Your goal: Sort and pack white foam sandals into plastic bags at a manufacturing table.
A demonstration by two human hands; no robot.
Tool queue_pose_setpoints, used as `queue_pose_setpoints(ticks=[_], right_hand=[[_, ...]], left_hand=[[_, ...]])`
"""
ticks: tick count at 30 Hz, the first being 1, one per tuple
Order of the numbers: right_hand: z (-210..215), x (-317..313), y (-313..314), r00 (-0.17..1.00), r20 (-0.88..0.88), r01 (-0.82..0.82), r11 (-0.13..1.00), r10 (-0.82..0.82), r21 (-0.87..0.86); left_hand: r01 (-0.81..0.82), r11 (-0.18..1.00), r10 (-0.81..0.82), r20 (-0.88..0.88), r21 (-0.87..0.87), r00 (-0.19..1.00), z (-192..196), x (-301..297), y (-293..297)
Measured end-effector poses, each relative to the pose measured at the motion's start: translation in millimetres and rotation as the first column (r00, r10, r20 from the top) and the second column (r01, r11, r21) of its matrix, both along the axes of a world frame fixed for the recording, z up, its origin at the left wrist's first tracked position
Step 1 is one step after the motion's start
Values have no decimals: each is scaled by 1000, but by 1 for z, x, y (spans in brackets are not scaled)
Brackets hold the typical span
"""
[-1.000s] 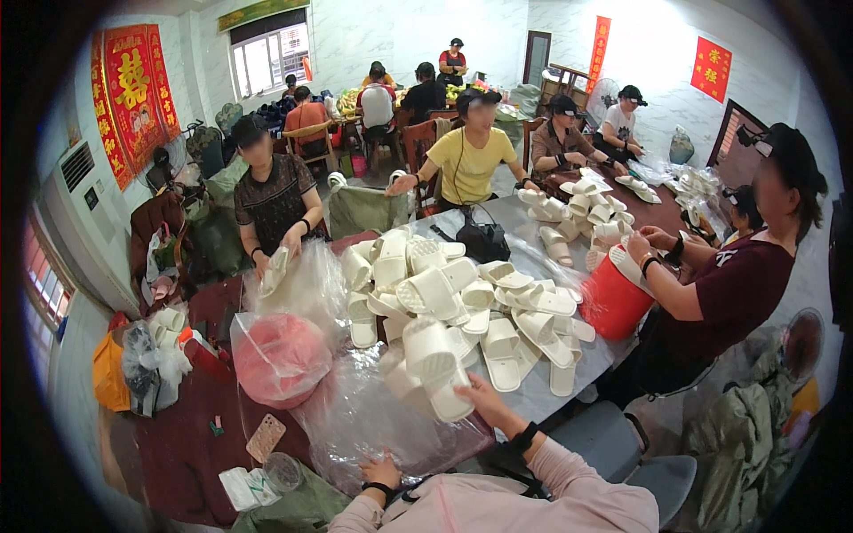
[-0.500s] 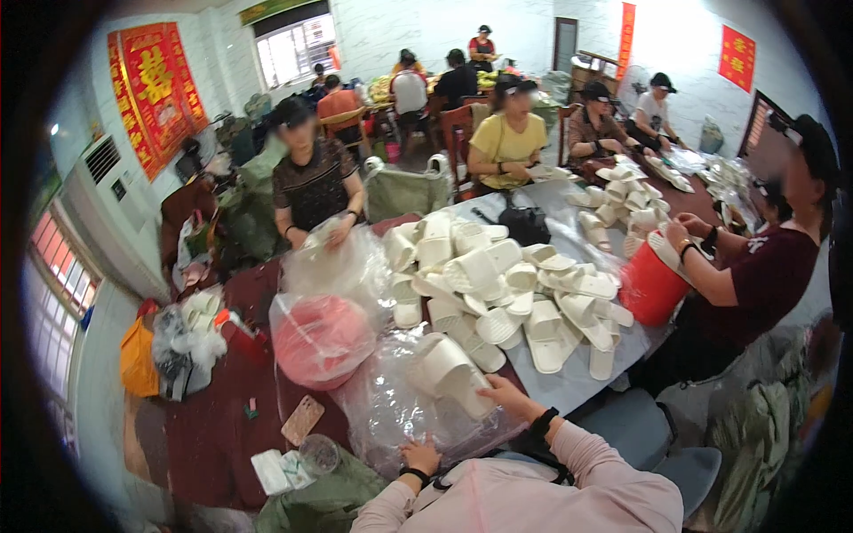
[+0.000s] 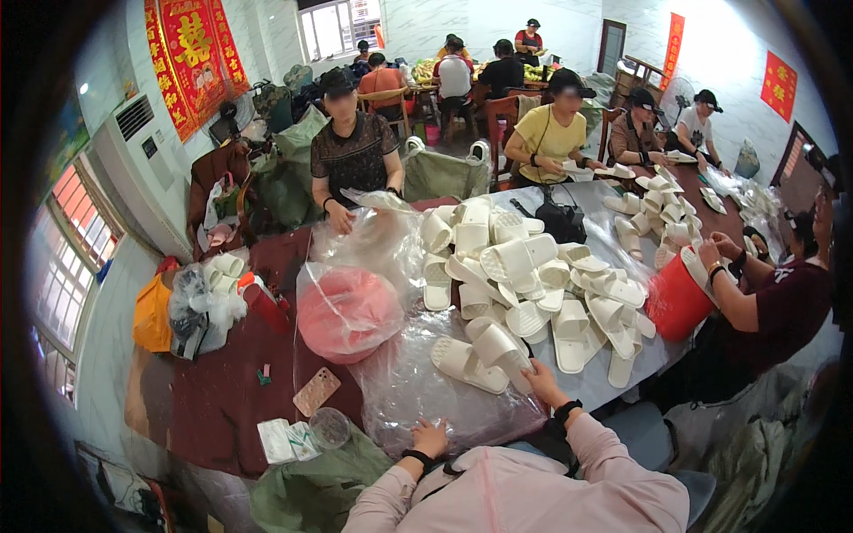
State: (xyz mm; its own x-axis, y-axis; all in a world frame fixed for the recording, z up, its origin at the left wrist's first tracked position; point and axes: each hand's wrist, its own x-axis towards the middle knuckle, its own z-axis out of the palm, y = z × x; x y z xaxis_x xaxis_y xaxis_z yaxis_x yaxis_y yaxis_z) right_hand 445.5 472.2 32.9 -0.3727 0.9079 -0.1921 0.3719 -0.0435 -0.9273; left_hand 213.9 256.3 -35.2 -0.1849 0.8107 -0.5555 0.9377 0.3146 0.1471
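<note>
In my right hand (image 3: 544,382) is a white slipper (image 3: 503,354), gripped at its near end and tilted. Beside and partly under it, another white slipper (image 3: 462,364) lies on a stack of clear plastic bags (image 3: 404,391). My left hand (image 3: 430,438) rests on the near edge of those bags, fingers apart, holding nothing. Just beyond the held slipper rises a big heap of white slippers (image 3: 515,258).
Left of the bags are a pink bundle in clear plastic (image 3: 348,313), a phone (image 3: 316,392), a tissue pack (image 3: 286,441) and a clear cup (image 3: 330,428). A red bucket (image 3: 677,298) stands right, by a co-worker. Another person (image 3: 355,147) handles plastic across the table.
The view has shifted, so the scene sits further right and lower. The two slippers, overlapping before, are now spread apart, one lying flat while my right hand holds the other.
</note>
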Motion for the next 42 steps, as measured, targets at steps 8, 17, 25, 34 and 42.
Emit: queue_pose_setpoints(ticks=[8, 17, 25, 34, 42], right_hand=[[-13, -32, 39, 975, 184, -158, 972, 125, 176], [-32, -55, 73, 945, 326, -87, 988, 41, 129], [-14, -34, 69, 950, 296, -146, 981, 103, 125], [-28, -70, 27, 613, 668, -762, 538, 421, 360], [-45, -107, 17, 408, 782, -818, 569, 471, 84]], left_hand=[[18, 996, -23, 54, 92, 998, -3, -17, -8], [-63, 995, 62, 7, 76, 998, 18, 5, -8], [-11, 999, 15, 95, -36, 995, 21, 1, -4], [-49, 995, 49, 2, 82, 999, 25, 4, -2], [-34, 989, 42, -50, 145, 998, 18, 3, -13]])
